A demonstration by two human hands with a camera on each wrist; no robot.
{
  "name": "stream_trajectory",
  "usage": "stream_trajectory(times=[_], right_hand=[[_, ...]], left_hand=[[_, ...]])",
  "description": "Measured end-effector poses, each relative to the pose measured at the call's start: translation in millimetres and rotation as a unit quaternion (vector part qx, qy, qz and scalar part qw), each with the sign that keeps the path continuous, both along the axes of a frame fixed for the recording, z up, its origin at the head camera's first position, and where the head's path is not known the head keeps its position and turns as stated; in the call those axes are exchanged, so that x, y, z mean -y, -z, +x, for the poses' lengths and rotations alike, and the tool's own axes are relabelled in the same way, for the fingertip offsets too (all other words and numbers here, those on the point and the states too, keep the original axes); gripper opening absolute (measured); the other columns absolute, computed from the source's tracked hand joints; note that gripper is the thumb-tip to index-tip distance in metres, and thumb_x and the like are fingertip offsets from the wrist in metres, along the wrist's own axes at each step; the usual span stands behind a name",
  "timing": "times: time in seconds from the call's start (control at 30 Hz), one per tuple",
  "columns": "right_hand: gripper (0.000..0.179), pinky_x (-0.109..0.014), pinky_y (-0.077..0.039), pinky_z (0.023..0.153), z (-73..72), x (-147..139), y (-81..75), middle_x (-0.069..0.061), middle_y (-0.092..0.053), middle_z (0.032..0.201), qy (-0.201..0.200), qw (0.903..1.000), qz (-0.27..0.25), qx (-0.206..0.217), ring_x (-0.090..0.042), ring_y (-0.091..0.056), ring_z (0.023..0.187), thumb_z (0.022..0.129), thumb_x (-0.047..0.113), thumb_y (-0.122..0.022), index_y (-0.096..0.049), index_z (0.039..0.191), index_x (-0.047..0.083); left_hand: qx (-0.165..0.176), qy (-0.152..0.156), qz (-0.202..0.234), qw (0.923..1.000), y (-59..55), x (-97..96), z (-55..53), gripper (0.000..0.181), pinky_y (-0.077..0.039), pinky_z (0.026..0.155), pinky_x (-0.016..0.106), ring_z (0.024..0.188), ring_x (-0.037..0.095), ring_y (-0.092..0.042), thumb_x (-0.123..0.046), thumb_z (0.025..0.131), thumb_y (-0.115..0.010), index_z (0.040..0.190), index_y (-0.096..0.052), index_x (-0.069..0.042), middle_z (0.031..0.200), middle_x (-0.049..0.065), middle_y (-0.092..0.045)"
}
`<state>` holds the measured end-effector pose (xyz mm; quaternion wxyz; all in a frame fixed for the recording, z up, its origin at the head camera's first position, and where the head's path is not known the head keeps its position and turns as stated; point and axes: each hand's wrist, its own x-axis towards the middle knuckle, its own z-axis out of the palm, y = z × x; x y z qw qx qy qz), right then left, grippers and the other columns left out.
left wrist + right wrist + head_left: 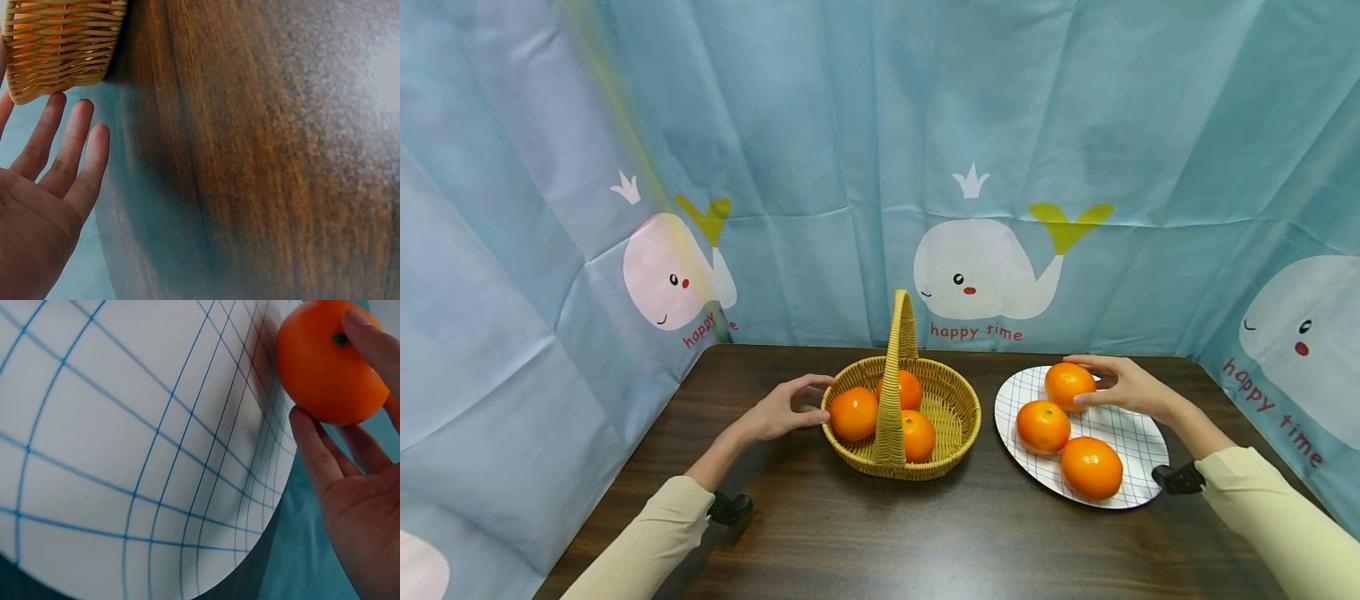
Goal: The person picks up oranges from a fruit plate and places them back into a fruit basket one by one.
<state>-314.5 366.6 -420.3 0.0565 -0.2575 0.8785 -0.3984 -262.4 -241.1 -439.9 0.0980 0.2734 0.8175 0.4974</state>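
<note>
A yellow wicker basket (pixel 955 417) with a tall arched handle holds three oranges, one of them an orange (pixel 853 414) by its left wall. My left hand (pixel 784 410) is at the basket's left side, thumb and fingertips right at the rim. In the left wrist view its fingers (pixel 70 140) are spread and fairly straight beside the woven wall. On the right, my right hand (pixel 1123 387) holds an orange (pixel 1070 385) between thumb and fingers at the plate's back part. The right wrist view shows the thumb near the green stem spot of this orange (pixel 331 362).
A white plate with a blue grid (pixel 1138 450) bears two more oranges, a middle orange (pixel 1042 427) and a front orange (pixel 1092 468). Everything stands on a dark wooden table (pixel 925 533). A light blue curtain (pixel 820 275) with whale prints hangs behind and at both sides.
</note>
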Motion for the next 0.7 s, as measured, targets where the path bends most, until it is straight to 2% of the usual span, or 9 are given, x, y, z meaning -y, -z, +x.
stream_trajectory(times=[0.2,0.47,0.7], right_hand=[[0.068,-0.026,-0.051,0.093,11.8,-10,0.0,-0.022,-0.055,0.140,0.015,0.9993,0.007,-0.032,-0.023,-0.058,0.117,0.089,0.017,-0.082,-0.051,0.147,0.000],[0.067,-0.031,-0.052,0.094,30.5,-22,1.2,-0.022,-0.053,0.142,0.039,0.9984,0.001,-0.040,-0.006,-0.055,0.116,0.091,0.017,-0.080,-0.050,0.148,0.001],[0.068,-0.021,-0.050,0.090,39.0,-30,0.2,-0.022,-0.052,0.143,0.057,0.9971,0.004,-0.050,0.006,-0.051,0.113,0.090,0.018,-0.081,-0.050,0.149,0.003]], left_hand=[[-0.009,-0.004,-0.005,0.9999,1.8,0.3,0.2,0.056,-0.053,0.095,0.036,0.130,0.040,-0.050,-0.014,0.099,-0.070,0.149,-0.047,-0.004,0.149,0.018,-0.046],[-0.005,-0.005,-0.002,1.0000,2.1,1.5,-0.2,0.056,-0.054,0.093,0.036,0.129,0.041,-0.050,-0.013,0.099,-0.069,0.149,-0.046,-0.004,0.149,0.021,-0.045],[-0.009,-0.002,-0.003,1.0000,2.7,0.6,-1.1,0.056,-0.053,0.094,0.036,0.129,0.040,-0.051,-0.013,0.099,-0.069,0.149,-0.046,-0.004,0.149,0.022,-0.045]])
